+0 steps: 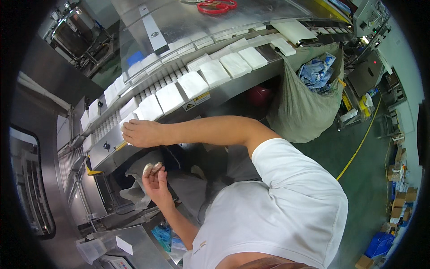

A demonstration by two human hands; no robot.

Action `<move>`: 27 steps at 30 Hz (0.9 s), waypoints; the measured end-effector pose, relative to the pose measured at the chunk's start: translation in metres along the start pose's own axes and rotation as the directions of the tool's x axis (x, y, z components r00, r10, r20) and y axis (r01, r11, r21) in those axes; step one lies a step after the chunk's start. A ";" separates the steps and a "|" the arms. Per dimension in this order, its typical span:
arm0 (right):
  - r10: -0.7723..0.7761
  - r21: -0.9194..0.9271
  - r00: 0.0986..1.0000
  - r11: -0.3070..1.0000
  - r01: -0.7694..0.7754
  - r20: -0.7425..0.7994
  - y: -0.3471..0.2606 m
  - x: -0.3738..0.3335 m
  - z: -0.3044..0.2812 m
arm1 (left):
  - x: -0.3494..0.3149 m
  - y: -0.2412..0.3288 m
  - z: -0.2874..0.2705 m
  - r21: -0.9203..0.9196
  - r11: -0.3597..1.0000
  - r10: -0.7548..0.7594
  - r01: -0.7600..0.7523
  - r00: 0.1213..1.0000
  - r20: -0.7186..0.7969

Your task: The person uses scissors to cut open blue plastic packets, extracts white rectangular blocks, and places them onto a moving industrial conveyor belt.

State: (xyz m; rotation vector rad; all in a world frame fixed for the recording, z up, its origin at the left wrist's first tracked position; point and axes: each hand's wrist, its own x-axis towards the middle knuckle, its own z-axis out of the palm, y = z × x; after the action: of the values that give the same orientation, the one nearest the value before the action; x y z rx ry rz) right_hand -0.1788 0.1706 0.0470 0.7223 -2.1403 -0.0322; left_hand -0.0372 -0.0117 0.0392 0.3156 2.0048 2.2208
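Observation:
White square pads (193,84), like folded tissue, lie in rows along a metal conveyor with rollers (143,94). My right hand (143,133) reaches across to the conveyor's near edge, fingers curled together at the end of the near row, on a white pad (129,118) that it partly hides. Closer to my body, my left hand (156,181) is raised below the conveyor, palm up. Its fingers are loosely bent and apart, with pale coverings on some fingertips, and nothing shows in them.
Red-handled scissors (217,6) lie on the clear cover beyond the conveyor. A cloth sack (298,103) with blue plastic wrap hangs at its right. A metal table (130,242) with a clear plastic jug (92,249) stands lower left. Cardboard boxes (398,201) line the right wall.

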 end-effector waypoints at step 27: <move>0.833 -0.568 0.203 0.508 -0.648 0.514 0.338 -0.196 -0.289 | -0.033 -0.027 -0.021 0.065 0.985 -0.157 0.157 0.988 -0.003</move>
State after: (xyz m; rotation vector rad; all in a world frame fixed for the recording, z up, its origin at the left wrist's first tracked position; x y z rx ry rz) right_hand -0.0373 0.6159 0.1797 -0.7628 -3.0095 -0.0589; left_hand -0.0112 -0.0372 0.0080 0.1603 2.0274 2.0639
